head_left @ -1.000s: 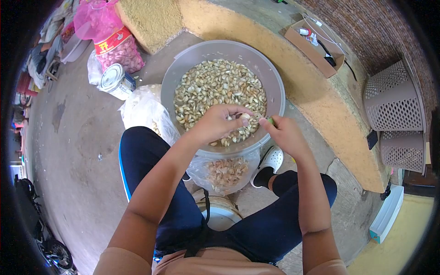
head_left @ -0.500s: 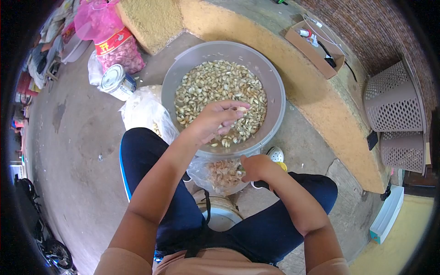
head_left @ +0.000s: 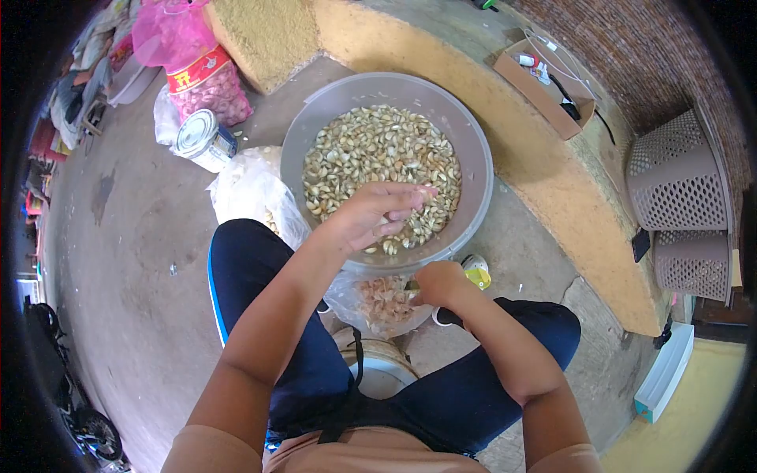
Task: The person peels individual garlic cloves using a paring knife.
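L hand (head_left: 372,206) above tub (head_left: 478,169) w/ cloves (head_left: 378,158); R hand (head_left: 440,282) nr bag (head_left: 342,298) w/ skins (head_left: 382,299).

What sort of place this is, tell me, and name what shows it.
Probably a home yard or small informal workshop: a large tub of what look like garlic cloves stands on a concrete floor, with a filled pink mesh sack and a motorcycle off to the left.

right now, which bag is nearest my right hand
The clear bag of papery skins, by the tub, beside your right hand; the other bags, like the pink net bag, are farther left.
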A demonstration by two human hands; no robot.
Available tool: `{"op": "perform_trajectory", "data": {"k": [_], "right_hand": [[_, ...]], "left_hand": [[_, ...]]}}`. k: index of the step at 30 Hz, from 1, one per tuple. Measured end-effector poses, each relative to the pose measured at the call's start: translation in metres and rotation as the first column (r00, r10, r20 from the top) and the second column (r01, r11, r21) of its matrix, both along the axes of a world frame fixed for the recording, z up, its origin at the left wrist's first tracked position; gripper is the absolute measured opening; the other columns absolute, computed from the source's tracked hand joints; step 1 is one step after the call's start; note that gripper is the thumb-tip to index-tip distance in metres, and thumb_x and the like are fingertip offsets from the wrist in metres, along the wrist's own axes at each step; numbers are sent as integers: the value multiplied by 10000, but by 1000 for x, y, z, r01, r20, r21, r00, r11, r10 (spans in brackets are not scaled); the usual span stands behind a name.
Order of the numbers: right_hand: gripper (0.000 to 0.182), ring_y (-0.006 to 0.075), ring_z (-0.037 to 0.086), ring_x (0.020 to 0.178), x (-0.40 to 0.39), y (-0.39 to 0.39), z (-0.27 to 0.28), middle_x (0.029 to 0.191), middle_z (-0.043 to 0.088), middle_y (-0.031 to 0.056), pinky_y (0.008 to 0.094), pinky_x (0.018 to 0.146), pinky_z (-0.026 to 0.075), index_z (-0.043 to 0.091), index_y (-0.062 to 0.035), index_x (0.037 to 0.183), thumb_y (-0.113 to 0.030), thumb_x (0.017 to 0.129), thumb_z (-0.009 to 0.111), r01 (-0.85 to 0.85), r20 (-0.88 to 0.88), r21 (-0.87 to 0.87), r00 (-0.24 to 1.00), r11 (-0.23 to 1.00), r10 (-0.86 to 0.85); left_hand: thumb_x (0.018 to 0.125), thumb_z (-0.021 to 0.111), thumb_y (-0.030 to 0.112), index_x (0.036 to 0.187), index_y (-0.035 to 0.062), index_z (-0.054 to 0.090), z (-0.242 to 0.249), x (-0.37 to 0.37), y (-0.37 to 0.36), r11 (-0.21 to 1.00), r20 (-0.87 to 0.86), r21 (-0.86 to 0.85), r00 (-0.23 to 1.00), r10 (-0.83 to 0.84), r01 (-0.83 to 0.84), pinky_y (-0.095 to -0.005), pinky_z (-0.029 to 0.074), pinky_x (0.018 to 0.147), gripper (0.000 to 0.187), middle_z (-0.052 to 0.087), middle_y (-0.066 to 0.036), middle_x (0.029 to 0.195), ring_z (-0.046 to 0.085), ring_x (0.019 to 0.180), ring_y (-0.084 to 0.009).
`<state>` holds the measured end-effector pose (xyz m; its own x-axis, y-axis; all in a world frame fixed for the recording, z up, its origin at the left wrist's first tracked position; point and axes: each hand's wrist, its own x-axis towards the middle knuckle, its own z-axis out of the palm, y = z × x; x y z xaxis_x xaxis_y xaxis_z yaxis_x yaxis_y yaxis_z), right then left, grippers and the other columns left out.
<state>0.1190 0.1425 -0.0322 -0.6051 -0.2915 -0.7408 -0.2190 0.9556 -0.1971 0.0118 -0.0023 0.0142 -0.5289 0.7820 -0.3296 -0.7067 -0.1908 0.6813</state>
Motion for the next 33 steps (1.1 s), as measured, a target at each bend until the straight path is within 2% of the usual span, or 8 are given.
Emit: {"op": "perform_trajectory", "data": {"k": [4,7,13,16,19,25,28,33], "right_hand": [[474,319,567,880,-7,27,10,942,572,211,383,745,449,509,-6,1014,-294,674,671,135,-75,-286,984,949,-163],[472,255,564,832,-23,46,26,893,565,175,344,720,436,457,-2,1041,-282,716,654,300,-59,-417,933,858,-355],[390,97,438,714,-25,53,64,763,488,50,254,632,388,460,-8,966,-319,787,613,506,215,-810,727,297,-653],[371,101,456,687,-22,46,72,728,493,51,263,601,390,460,-26,955,-318,786,614,377,47,-830,780,410,-623],[402,173,494,636,-21,39,86,684,514,107,302,586,406,480,-15,918,-360,768,621,305,-120,-764,798,568,-591],[386,215,509,592,-20,39,73,645,513,132,334,541,392,481,-18,847,-372,766,611,261,-99,-814,817,519,-568],[400,242,521,585,-20,38,76,630,506,146,345,532,389,475,-13,815,-392,772,595,310,-90,-752,826,582,-556],[421,305,527,586,-21,33,80,620,516,174,365,535,393,480,-8,807,-416,773,578,308,-157,-717,803,625,-575]], "left_hand": [[842,517,139,999,-71,531,0,-2,2,999,-2,-29,999,32,-32,-155,271,389,263,502,15,736,355,515,-17],[849,516,188,995,-62,507,-4,-6,-1,1000,-16,7,1000,-25,25,-147,272,357,289,466,6,720,348,501,-22],[864,495,210,979,-47,510,1,-5,-3,974,-63,34,973,-222,224,-144,252,354,281,428,19,688,323,480,-19],[870,490,228,943,-14,524,3,-3,-4,932,-66,-66,931,-359,355,-155,232,354,255,398,34,634,299,456,-19],[874,487,225,925,18,530,9,-2,-5,883,-49,-81,883,-466,462,-160,219,377,218,379,52,616,295,464,-17],[878,480,247,884,56,534,7,-1,-5,844,-87,-102,841,-534,526,-160,203,387,198,356,70,615,285,472,-9],[889,456,258,853,40,521,9,-1,-4,841,-109,-139,836,-538,523,-185,221,373,230,318,66,527,257,422,-31],[878,453,206,888,43,542,5,-2,-6,852,-101,-122,847,-522,510,-173,213,385,186,348,65,586,279,454,-18]]}}
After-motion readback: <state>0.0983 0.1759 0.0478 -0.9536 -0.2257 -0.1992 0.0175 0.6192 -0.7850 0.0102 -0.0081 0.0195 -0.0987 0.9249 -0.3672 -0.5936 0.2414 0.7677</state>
